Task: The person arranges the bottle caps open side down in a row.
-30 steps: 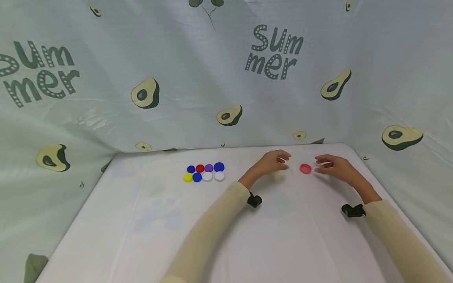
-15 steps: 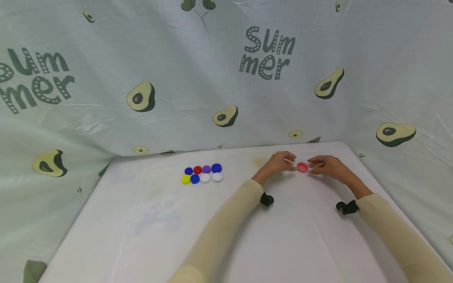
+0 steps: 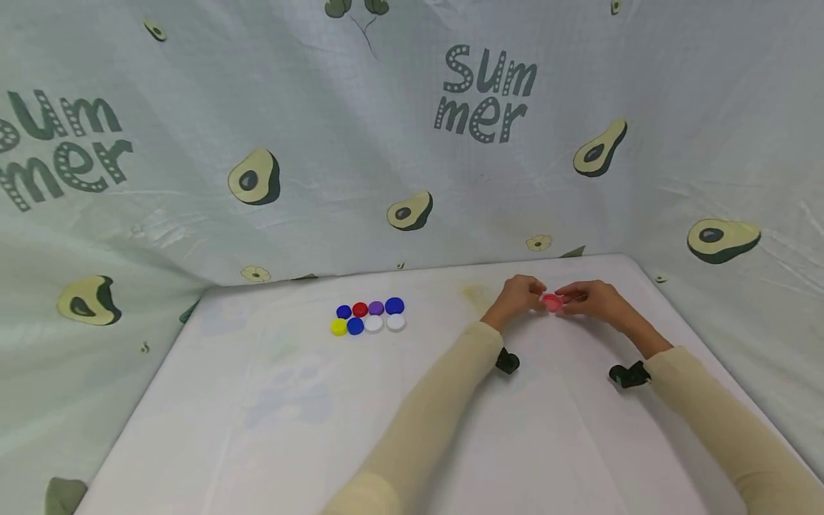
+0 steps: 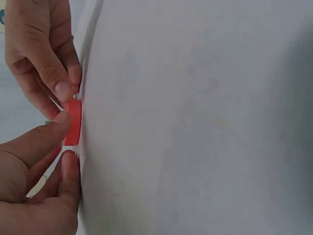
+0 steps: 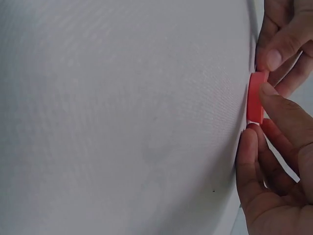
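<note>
A red bottle cap (image 3: 552,302) lies on the white-covered table at the right rear, between both hands. From its left, my left hand (image 3: 523,293) reaches it, with the thumb (image 4: 59,120) against the cap's side in the left wrist view. Opposite, my right hand (image 3: 595,299) holds the cap from the right, its thumb (image 5: 274,98) lying across the red side in the right wrist view. Fingers of both hands curl behind the cap, so their exact contact is partly hidden. The cap's lower edge is at or very near the cloth.
Left of the hands, several caps stand in two rows: blue (image 3: 395,306), red (image 3: 360,310), purple (image 3: 376,307), yellow (image 3: 339,327) and white (image 3: 395,322) among them. A patterned cloth (image 3: 322,143) hangs behind the table (image 3: 270,443). Black cameras sit at both wrists.
My left hand has moved right and my right hand slightly left, closing in on the red bottle cap until both hold it. The rows of caps stay put; the head view has shifted slightly.
</note>
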Available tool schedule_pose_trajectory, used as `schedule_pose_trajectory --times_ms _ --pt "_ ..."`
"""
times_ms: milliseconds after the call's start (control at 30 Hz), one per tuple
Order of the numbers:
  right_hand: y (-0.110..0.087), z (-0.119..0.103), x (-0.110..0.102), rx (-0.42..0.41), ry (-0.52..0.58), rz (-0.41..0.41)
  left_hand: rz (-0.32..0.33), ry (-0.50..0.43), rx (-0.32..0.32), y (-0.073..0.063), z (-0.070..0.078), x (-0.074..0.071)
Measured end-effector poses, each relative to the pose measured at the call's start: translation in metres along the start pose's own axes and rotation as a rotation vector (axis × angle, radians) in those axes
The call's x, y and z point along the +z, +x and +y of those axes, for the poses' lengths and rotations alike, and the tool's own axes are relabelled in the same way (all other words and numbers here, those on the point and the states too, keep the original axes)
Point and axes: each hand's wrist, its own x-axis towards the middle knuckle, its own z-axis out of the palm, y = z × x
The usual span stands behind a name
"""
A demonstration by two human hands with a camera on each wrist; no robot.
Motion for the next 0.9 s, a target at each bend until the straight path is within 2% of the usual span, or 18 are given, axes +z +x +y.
schedule_pose_trajectory --times_ms 133,267,433,633,900 --pt "0.001 -0.002 0.004 0.002 -0.021 0.019 0.046 -0.009 -0.065 -0.001 -0.001 0.005" --pt "0.002 -0.002 0.005 0.001 -0.033 0.031 0.098 0.001 -0.1 0.001 0.001 0.01" --pt "0.002 -0.002 0.004 0.012 -0.039 0.027 0.124 0.005 -0.136 0.002 0.003 0.013" --pt "0.0 -0.001 0.007 0.063 -0.011 -0.007 0.124 -0.024 -0.119 -0.003 0.002 0.015" --pt "0.002 -0.004 0.008 0.02 -0.019 0.007 0.141 -0.024 -0.085 -0.003 -0.002 0.011"
